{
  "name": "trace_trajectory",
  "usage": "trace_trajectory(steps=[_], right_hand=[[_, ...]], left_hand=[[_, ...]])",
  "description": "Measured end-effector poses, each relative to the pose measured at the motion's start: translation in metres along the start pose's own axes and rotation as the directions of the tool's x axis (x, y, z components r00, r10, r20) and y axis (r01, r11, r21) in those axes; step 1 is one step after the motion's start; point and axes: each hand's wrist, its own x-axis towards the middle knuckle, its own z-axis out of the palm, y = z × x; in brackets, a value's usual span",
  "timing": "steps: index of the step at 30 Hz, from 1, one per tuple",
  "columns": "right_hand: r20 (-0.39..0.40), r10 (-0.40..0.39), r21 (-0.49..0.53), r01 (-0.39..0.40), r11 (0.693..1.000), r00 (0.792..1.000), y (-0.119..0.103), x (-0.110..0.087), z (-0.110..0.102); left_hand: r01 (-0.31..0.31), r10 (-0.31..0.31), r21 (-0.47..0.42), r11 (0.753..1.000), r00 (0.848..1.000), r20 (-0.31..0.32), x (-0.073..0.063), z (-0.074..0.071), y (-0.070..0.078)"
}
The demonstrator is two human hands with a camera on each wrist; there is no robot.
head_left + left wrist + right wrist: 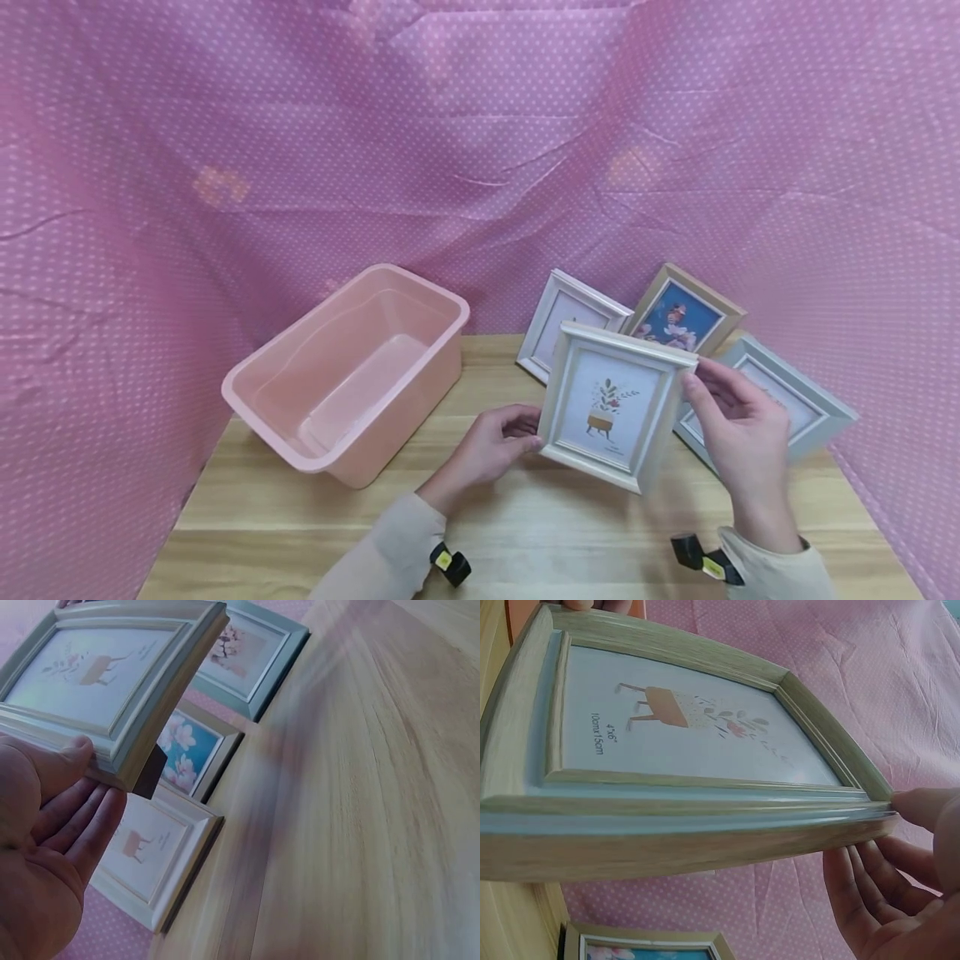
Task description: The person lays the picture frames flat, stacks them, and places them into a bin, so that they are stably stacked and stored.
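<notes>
A cream wooden picture frame [611,408] with a plant-pot print is held up above the table, tilted, its picture side toward the head camera. My right hand [746,429] pinches its upper right corner, thumb in front and fingers behind. At its lower left corner my left hand [495,446] grips the edge between thumb and fingers; the left wrist view shows this thumb [75,750] on the front face. Behind the held frame stand a white picture frame [543,333], a tan picture frame [723,308] with a blue flower picture, and a grey-green picture frame [821,408].
A pink plastic tub [420,400] stands on the left of the wooden table [540,542], nothing visible inside it. Pink dotted cloth [480,167] hangs behind and at both sides. The three other frames lean near the cloth at the back right.
</notes>
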Motion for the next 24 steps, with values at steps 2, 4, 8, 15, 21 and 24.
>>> trace_trajectory(steps=[2,4,8,15,21,24], right_hand=[[0.016,-0.031,0.000,0.031,1.000,0.999,0.000,0.000,0.003],[0.032,-0.039,0.012,0.039,0.999,0.999,0.000,-0.001,0.006],[0.056,-0.025,0.023,0.024,0.999,0.998,-0.001,-0.001,0.011],[0.092,-0.121,-0.029,0.124,0.992,0.988,-0.004,-0.001,0.023],[0.098,-0.153,0.008,0.153,0.988,0.983,-0.003,0.001,0.035],[0.109,-0.150,0.006,0.150,0.989,0.983,-0.002,0.002,0.041]], left_hand=[[-0.002,0.002,-0.001,1.000,1.000,-0.011,-0.002,-0.002,-0.001],[-0.002,0.002,-0.005,1.000,1.000,-0.019,-0.005,-0.004,-0.002],[0.007,-0.007,-0.020,1.000,0.999,-0.035,-0.009,-0.008,-0.004],[0.001,-0.003,-0.027,1.000,0.998,-0.062,-0.017,-0.015,-0.006],[0.006,-0.007,-0.023,1.000,0.997,-0.079,-0.023,-0.022,-0.009],[0.033,-0.036,-0.034,0.999,0.996,-0.083,-0.025,-0.025,-0.011]])
